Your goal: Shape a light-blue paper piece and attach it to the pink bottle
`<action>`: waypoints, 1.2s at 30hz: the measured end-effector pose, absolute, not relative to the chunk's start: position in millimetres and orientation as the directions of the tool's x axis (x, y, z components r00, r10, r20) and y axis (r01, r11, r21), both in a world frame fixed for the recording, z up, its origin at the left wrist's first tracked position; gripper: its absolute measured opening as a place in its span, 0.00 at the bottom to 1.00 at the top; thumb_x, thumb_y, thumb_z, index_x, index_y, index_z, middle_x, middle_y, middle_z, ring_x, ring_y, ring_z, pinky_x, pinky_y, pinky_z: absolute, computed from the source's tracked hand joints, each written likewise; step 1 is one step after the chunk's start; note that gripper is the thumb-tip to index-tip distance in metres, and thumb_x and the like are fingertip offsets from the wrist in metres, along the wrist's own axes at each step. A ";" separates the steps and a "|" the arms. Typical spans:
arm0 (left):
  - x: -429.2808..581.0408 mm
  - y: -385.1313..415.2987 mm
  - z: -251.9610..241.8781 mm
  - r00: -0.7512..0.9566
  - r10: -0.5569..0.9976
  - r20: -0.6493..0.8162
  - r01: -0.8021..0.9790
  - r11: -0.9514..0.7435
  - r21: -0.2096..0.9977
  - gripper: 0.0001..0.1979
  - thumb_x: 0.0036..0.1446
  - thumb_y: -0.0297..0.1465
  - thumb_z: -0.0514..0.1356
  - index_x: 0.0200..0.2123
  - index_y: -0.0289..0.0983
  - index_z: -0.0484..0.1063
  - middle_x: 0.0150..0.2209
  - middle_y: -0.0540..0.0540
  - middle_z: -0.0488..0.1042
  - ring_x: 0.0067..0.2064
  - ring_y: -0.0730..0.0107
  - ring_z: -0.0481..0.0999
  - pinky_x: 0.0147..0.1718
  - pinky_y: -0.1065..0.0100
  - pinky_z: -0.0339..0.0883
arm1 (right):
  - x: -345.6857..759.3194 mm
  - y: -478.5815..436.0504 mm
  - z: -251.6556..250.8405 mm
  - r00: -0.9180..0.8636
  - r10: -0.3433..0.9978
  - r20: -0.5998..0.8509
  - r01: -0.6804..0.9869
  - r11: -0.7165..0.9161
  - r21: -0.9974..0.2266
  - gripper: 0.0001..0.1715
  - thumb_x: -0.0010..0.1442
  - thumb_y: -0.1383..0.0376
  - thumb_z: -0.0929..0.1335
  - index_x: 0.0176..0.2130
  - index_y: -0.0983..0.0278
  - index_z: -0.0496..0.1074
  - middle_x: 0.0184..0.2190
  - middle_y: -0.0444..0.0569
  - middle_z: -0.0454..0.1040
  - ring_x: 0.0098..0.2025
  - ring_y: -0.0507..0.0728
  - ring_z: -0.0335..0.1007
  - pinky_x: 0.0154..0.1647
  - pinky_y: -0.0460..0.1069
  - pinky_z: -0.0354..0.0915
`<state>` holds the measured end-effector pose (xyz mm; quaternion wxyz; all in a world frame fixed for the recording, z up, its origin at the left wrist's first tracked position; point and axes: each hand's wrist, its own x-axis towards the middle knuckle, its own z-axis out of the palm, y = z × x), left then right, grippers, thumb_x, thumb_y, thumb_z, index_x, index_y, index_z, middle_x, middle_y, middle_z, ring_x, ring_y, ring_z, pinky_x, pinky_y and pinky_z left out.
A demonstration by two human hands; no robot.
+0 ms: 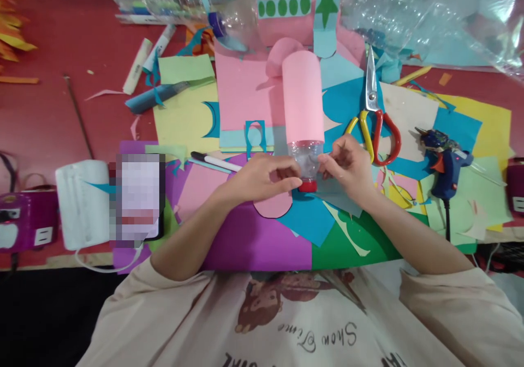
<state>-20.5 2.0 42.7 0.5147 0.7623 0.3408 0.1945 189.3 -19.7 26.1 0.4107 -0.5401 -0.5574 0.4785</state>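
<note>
A clear plastic bottle (305,154) lies in front of me, its body wrapped in pink paper (303,96) and its red cap (307,185) toward me. From the left, my left hand (268,176) has curled fingers and thumb against the bottle's neck, near the cap. On the other side, my right hand (347,162) is closed, thumb and fingers pinched beside the clear shoulder. Whatever that pinch holds is too small to make out. A pink paper circle (273,206) sits partly under my left hand.
Scissors (371,96) with red and yellow handles lie beyond my right hand, and a blue glue gun (445,176) farther right. A marker (216,162), a phone (140,197) and a white power bank (83,204) are at left. Coloured paper scraps spread around; clear bottles (241,20) stand behind.
</note>
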 end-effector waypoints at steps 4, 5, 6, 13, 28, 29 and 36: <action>-18.4 1.4 40.1 0.696 0.717 -0.046 0.331 -0.263 0.906 0.16 0.58 0.43 0.56 0.29 0.36 0.72 0.27 0.49 0.77 0.30 0.72 0.76 0.30 0.74 0.66 | 188.6 -22.3 27.4 -0.138 0.982 -0.132 0.299 -0.086 -0.950 0.26 0.52 0.53 0.73 0.38 0.59 0.55 0.16 0.34 0.68 0.16 0.49 0.63 0.18 0.45 0.56; -18.4 1.6 39.2 0.699 0.714 -0.039 0.325 -0.268 0.907 0.15 0.58 0.42 0.56 0.29 0.36 0.72 0.27 0.49 0.77 0.30 0.73 0.76 0.30 0.74 0.66 | 188.4 -22.4 27.8 -0.146 0.979 -0.145 0.312 -0.093 -0.945 0.27 0.52 0.54 0.73 0.41 0.59 0.56 0.16 0.34 0.69 0.16 0.49 0.64 0.18 0.45 0.57; -18.6 1.8 38.2 0.703 0.711 -0.032 0.319 -0.274 0.907 0.15 0.58 0.41 0.56 0.30 0.36 0.72 0.27 0.49 0.78 0.30 0.73 0.76 0.30 0.74 0.66 | 188.3 -22.3 28.1 -0.147 0.978 -0.151 0.324 -0.097 -0.941 0.29 0.52 0.55 0.73 0.44 0.59 0.56 0.16 0.34 0.69 0.17 0.50 0.64 0.18 0.46 0.57; -20.6 2.6 34.3 0.732 0.680 0.038 0.323 -0.396 0.860 0.12 0.59 0.37 0.55 0.31 0.37 0.73 0.29 0.48 0.78 0.30 0.72 0.76 0.30 0.73 0.65 | 189.0 -19.6 27.1 -0.189 0.965 -0.184 0.324 -0.116 -0.939 0.42 0.52 0.56 0.73 0.58 0.61 0.52 0.19 0.36 0.69 0.18 0.51 0.65 0.18 0.47 0.57; -17.9 6.4 13.3 0.502 0.627 0.596 0.387 -0.779 0.494 0.18 0.63 0.42 0.55 0.52 0.41 0.69 0.56 0.39 0.66 0.47 0.68 0.73 0.43 0.65 0.73 | 193.1 -64.6 55.9 -0.165 0.965 -0.202 0.595 -0.066 -0.801 0.43 0.56 0.55 0.68 0.63 0.68 0.52 0.20 0.39 0.71 0.16 0.50 0.65 0.21 0.47 0.63; -17.0 5.6 12.7 0.543 0.593 0.595 0.375 -0.805 0.461 0.18 0.64 0.42 0.55 0.53 0.41 0.68 0.57 0.39 0.66 0.46 0.69 0.74 0.44 0.66 0.72 | 194.7 -70.1 55.7 -0.159 0.966 -0.205 0.609 -0.068 -0.790 0.42 0.57 0.55 0.68 0.63 0.68 0.52 0.20 0.39 0.71 0.16 0.51 0.65 0.21 0.47 0.63; -14.6 0.2 16.3 0.685 0.538 0.492 0.426 -0.843 0.328 0.21 0.66 0.44 0.50 0.54 0.38 0.67 0.59 0.38 0.68 0.51 0.65 0.75 0.43 0.66 0.70 | 207.5 -77.0 46.1 -0.267 0.944 -0.194 0.650 0.028 -0.760 0.41 0.63 0.54 0.63 0.67 0.67 0.47 0.23 0.41 0.72 0.18 0.51 0.65 0.22 0.46 0.62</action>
